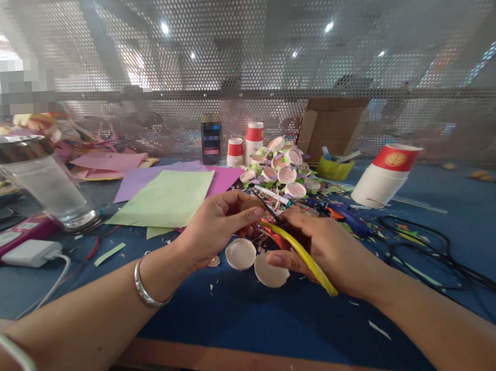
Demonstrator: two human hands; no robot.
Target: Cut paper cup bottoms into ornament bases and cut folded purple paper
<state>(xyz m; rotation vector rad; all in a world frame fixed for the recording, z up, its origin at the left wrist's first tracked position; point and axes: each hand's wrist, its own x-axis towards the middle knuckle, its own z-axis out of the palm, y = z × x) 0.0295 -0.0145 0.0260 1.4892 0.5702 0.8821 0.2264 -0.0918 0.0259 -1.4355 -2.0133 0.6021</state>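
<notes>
Slightly right of the middle, my right hand [331,247] is closed around a yellow-handled tool [306,254] with a narrow dark tip. Whether it is scissors or pliers I cannot tell. Close by that tip, my left hand [212,227] pinches with thumb and fingers; a small brownish edge shows there, too covered to name. Beneath the hands lie two round white paper cup bottoms [240,254]. Behind them rises a heap of paper discs [287,174] with green and purple paper bits attached.
Coloured paper sheets [168,196] lie left of the heap. A stack of paper cups [386,177] leans at right, near black cables [428,253] and a blue glue gun [351,221]. At left are a glass bottle [50,186] and a white charger [32,253]. A perforated screen stands behind.
</notes>
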